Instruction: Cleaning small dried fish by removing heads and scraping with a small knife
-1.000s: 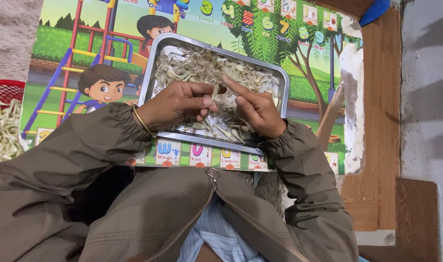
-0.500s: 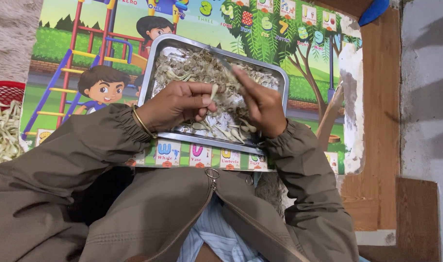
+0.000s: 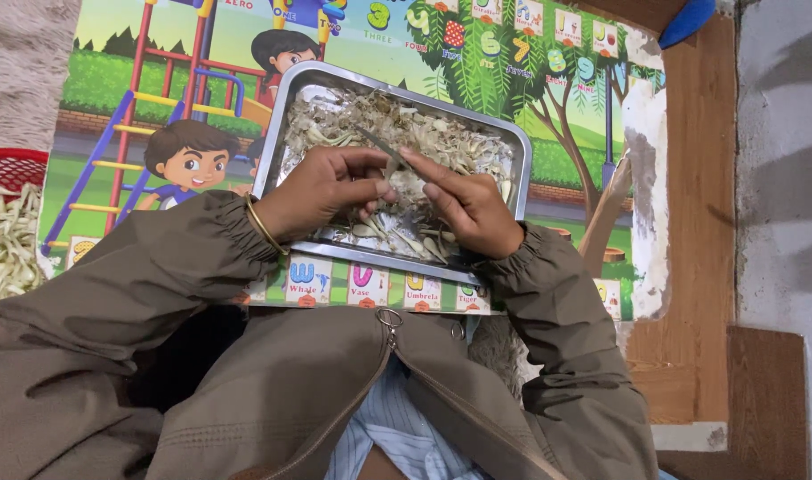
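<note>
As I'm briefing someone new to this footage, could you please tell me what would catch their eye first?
At centre, the left hand and right hand meet over a shiny metal tray heaped with pale dried plant scraps, pinching a thin stalk between them. Beneath lies a bright cartoon playground mat. At the left edge, a red basket holds similar pale pieces.

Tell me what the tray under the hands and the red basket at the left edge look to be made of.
Tray: looks like metal, probably steel or aluminium; silvery, shiny rim with rolled edges and bright reflections. Red basket: likely moulded plastic; uniform red colour and a regular open lattice, only partly in view.
</note>
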